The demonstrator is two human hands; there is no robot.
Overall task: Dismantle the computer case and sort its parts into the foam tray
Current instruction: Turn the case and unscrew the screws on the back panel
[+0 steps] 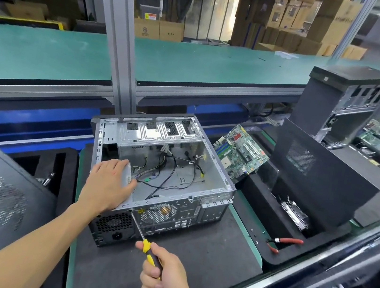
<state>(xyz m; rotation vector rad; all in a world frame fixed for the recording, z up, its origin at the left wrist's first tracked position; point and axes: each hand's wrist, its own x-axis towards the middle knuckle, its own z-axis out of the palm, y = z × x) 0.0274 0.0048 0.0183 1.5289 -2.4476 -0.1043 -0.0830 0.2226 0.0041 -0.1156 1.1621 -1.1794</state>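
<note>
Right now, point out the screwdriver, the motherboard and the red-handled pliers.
screwdriver (pixel 152 256): head view, on the yellow-and-black handle.
motherboard (pixel 242 151): head view, middle of the green board.
red-handled pliers (pixel 289 240): head view, on the upper red handle.

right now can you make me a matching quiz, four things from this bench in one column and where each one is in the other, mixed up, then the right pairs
Things
1. screwdriver
2. motherboard
3. red-handled pliers
4. power supply

Places
A. propped at a tilt just right of the open computer case
B. lying on the foam tray, at its near edge
C. gripped in the right hand, tip against the rear panel of the case
D. in the near left corner of the case, under the left hand

Pairs: 1-C, 2-A, 3-B, 4-D
</note>
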